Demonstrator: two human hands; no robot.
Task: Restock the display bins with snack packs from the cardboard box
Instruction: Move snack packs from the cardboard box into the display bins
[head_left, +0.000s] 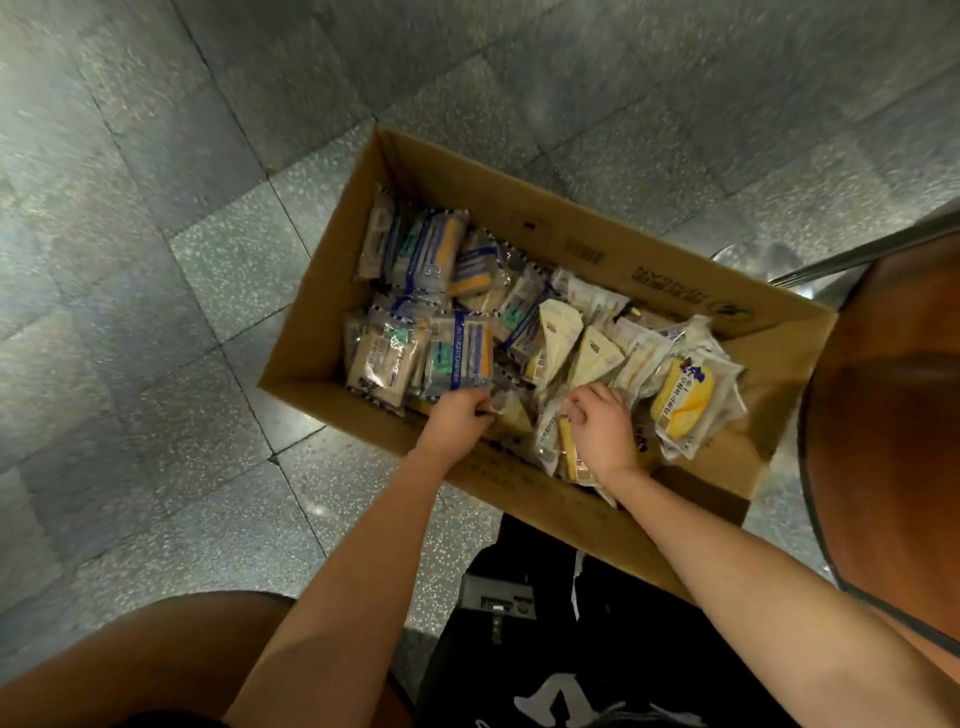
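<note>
Pinching a clear-wrapped snack pack (501, 410) by its edge with the left hand (457, 415), gripping a second pack (567, 457) with the right hand (597, 431), both inside the cardboard box (311, 332); liable to slip, given slick film and slight holds.

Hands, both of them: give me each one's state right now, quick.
Left hand: closed, pinching the edge of a clear plastic snack pack in the brown cardboard box.
Right hand: closed, gripping a clear wrapped pack of yellow cake.

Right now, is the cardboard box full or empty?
Partly full. Wrapped snack packs cover the floor of the cardboard box in a loose heap, below its rim, with bare inner wall showing above them.
</note>
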